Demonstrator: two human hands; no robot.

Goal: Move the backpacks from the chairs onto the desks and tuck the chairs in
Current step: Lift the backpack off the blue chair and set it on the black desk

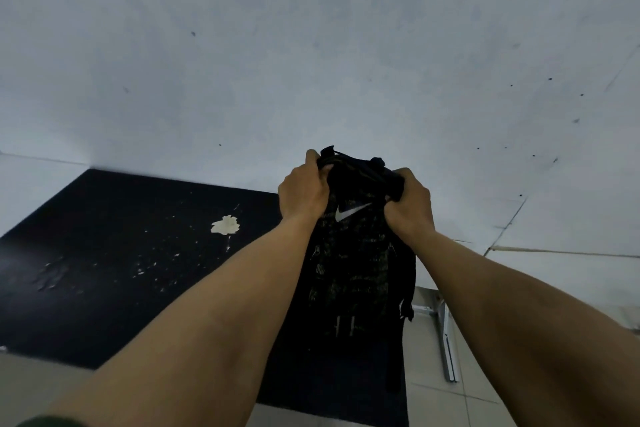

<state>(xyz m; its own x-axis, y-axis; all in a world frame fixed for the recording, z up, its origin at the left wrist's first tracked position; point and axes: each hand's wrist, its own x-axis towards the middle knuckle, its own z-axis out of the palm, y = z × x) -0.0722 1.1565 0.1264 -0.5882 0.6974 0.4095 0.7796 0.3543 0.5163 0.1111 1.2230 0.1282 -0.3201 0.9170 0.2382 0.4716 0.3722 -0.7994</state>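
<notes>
A black backpack (356,253) with a dark camouflage pattern and a white swoosh logo hangs upright over the right end of a black desk (121,253). My left hand (304,192) grips its top on the left side. My right hand (410,203) clutches the top on the right side. Both arms reach forward from the bottom of the view. Whether the bag's bottom rests on the desk I cannot tell. No chair is in view.
The desk top is scratched, with a pale chipped patch (225,225) near the middle. A grey-white wall (311,45) stands right behind the desk. To the right, a white metal bar (448,340) lies on the tiled floor (450,402).
</notes>
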